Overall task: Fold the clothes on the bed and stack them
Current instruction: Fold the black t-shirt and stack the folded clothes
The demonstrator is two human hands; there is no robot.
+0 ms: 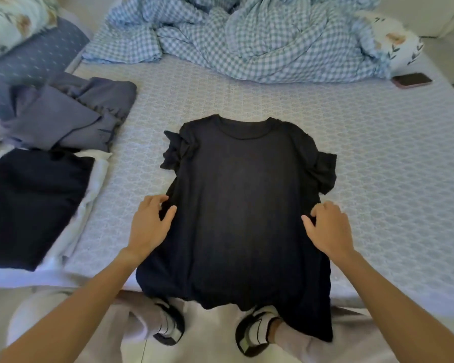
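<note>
A black T-shirt (243, 200) lies spread flat on the bed (378, 179), collar away from me, its hem hanging over the near edge. Both short sleeves are bunched against its sides. My left hand (148, 224) rests at the shirt's left side edge with fingers apart, thumb on the fabric. On the right side edge my right hand (328, 229) sits the same way, fingers spread on the cloth. Neither hand has a clear pinch on the fabric. A folded dark navy garment (34, 205) lies on white cloth at the left.
A crumpled grey-purple garment (71, 113) lies at the upper left. A blue checked blanket (247, 35) is heaped at the far side. A phone (412, 80) lies at the far right, pillows (16, 30) at the left. My slippered feet (257, 328) stand below the bed edge.
</note>
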